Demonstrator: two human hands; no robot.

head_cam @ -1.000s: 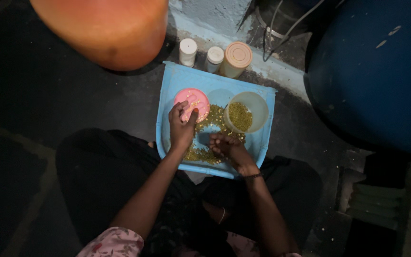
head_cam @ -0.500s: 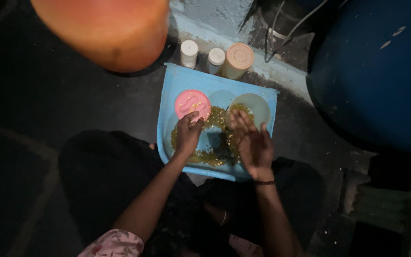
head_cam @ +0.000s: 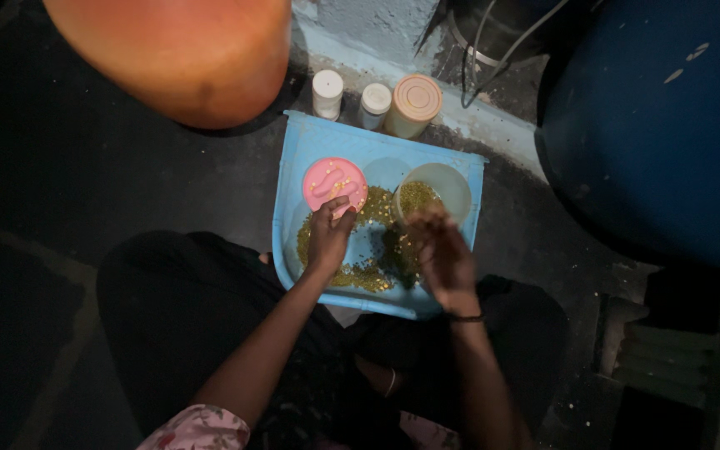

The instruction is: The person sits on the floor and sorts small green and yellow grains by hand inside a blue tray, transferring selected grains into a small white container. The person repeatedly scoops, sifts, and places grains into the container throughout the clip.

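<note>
Grains [head_cam: 358, 268] spread wider over blue tray [head_cam: 377, 143]. Left hand [head_cam: 328, 236], now flat, open, touching pink lid [head_cam: 334, 184] at eleven o'clock; right hand [head_cam: 441, 252] lifted, blurred, grip unclear.

Domestic work corner, probably a home's washing or storage area, seen from above. The person sits directly on a dark bare floor [head_cam: 85, 167] with a light blue plastic tray [head_cam: 352, 137] of small greenish-yellow grain [head_cam: 368, 275] set down in front of them. A large orange vessel [head_cam: 177, 50] stands far left and a big blue drum [head_cam: 660, 125] far right. Three lidded jars [head_cam: 374, 102] line a rough, pale painted ledge [head_cam: 493, 125], with a hose or cable [head_cam: 502, 58] behind.
</note>
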